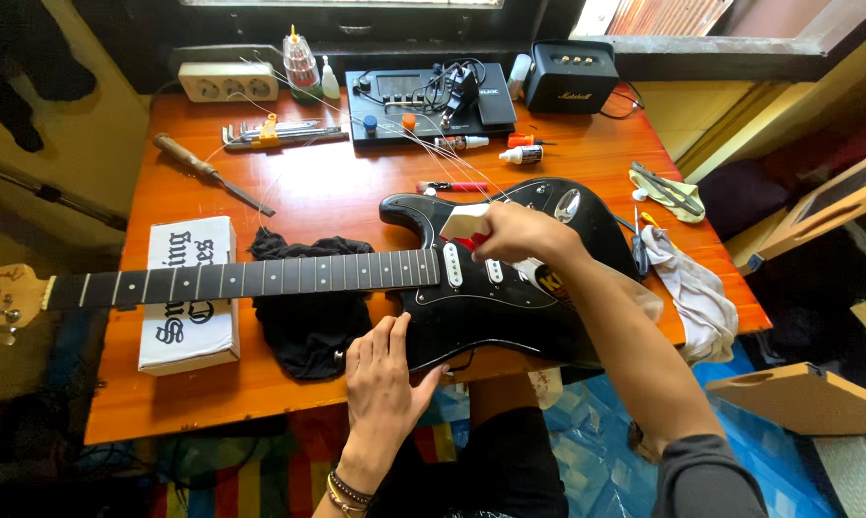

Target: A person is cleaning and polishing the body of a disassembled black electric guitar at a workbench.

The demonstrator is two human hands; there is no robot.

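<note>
Black and glossy, an electric guitar [510,288] is laid flat across the orange wooden counter [318,192], its neck resting on a white box [188,297] and a black cloth [313,317]. A small white bottle [463,225] is gripped by the right hand [514,235] over the guitar's pickups. The guitar's lower edge is steadied by the left hand [383,374], fingers flat and spread.
</note>
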